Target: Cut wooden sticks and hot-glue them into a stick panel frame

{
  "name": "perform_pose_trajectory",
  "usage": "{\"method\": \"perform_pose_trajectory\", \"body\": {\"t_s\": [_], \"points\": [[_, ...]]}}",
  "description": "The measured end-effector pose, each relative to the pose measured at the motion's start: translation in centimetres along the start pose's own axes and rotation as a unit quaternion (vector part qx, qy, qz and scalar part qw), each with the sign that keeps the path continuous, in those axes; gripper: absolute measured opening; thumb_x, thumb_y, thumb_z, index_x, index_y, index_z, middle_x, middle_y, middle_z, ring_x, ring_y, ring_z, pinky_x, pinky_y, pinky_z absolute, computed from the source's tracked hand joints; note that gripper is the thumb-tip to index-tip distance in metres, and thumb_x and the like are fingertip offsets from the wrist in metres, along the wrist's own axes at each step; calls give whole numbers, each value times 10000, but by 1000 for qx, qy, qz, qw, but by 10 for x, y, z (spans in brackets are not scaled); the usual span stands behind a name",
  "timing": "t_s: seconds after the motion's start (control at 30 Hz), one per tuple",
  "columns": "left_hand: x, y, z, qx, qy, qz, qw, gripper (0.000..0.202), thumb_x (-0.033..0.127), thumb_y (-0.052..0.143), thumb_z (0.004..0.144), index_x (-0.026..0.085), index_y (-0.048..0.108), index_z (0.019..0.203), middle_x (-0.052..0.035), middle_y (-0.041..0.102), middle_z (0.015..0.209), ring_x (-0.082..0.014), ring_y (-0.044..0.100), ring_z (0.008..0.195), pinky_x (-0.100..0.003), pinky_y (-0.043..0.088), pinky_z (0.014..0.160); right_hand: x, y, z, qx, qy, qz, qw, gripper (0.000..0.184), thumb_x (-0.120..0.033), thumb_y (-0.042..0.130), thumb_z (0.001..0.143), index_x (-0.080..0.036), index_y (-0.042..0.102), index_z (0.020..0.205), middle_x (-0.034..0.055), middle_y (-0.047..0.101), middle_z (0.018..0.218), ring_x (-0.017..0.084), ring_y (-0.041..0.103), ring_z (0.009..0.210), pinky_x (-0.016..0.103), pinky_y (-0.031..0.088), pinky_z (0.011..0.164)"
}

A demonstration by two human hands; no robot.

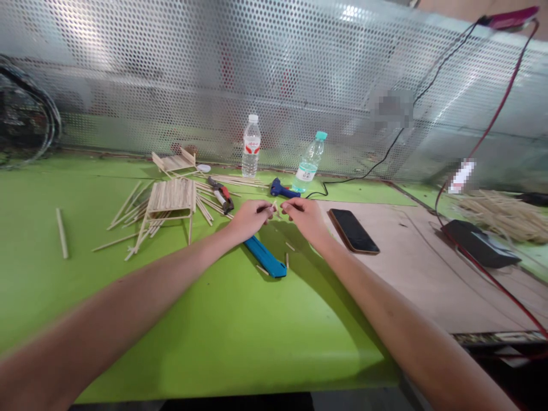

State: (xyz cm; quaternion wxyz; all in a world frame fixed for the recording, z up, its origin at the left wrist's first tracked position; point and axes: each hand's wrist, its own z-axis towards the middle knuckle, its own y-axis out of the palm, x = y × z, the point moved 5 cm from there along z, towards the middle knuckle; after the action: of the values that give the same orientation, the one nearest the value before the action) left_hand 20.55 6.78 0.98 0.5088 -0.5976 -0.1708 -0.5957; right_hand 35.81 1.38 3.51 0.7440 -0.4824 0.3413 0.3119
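My left hand (252, 218) is closed in a pinch on a short piece of wooden stick (274, 204), a pale bit standing up at the fingertips. Facing it, my right hand (305, 217) has its thumb and forefinger pinched together, and whatever is between them is too small to make out. Under my left hand lies a blue utility knife (266, 257). Short cut stick pieces (287, 261) are scattered around its near end. Just behind the hands is a blue glue gun (283, 189), with hand pruners (221, 195) to its left.
A small stick-built table (172, 197) stands at left over loose sticks (128, 211), with another stick structure (174, 162) behind it. Two plastic bottles, one white-capped (251, 148) and one green-capped (309, 162), stand near the perforated metal screen (192, 74). A phone (353, 230) lies on the board (411, 268).
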Motion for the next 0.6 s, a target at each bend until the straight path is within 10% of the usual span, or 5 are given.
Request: {"method": "perform_pose_trajectory", "body": {"t_s": [0.6], "points": [[0, 0, 1, -7, 15, -17, 1000, 274, 347, 542, 899, 142, 721, 870, -6, 651, 690, -118, 583, 611, -229, 394, 563, 3, 6, 0, -41, 19, 44, 998, 230, -394, 686, 743, -169, 699, 793, 19, 664, 729, 146, 527, 673, 282, 387, 638]]}}
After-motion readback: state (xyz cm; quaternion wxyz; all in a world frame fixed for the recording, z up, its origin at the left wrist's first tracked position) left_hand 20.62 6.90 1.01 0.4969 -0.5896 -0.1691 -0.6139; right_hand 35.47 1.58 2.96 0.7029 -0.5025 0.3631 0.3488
